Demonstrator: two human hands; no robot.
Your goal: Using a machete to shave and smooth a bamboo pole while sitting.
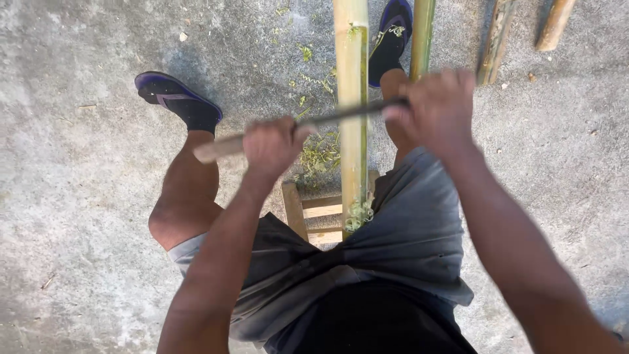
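Bamboo pole (351, 98) is laid lengthwise between the legs, near end resting on a low wooden stool (308, 211), far end running off the top edge of frame over the concrete floor (85, 216). A long blade (341, 114) with a pale wooden handle is held crosswise over the pole, touching its upper face.

Left hand (272, 145): fingers clamped on the handle. Right hand (438, 108): fingers clamped over the blade's far end, on the other side of the pole. Both grips fully closed, blade pressed down between them.

Progress, judged from how things lie:
- Pale yellow, skinned surface is seen on much of the visible pole; green skin remains in a strip near the blade and further up.
- Green shavings (319, 154) are scattered on the floor just left of the pole, more are piled at the stool end (358, 215). Scraping is taken as well underway, not finished.
- A second, greener pole (422, 36) lies just right of the first, apparently unscraped. Two more sticks (496, 39) lie toward the top right corner; their state cannot be told.

The underside of the pole is hidden, so the amount left there cannot be judged. A sandalled foot (175, 98) is planted left of the pole, the other by the green pole.
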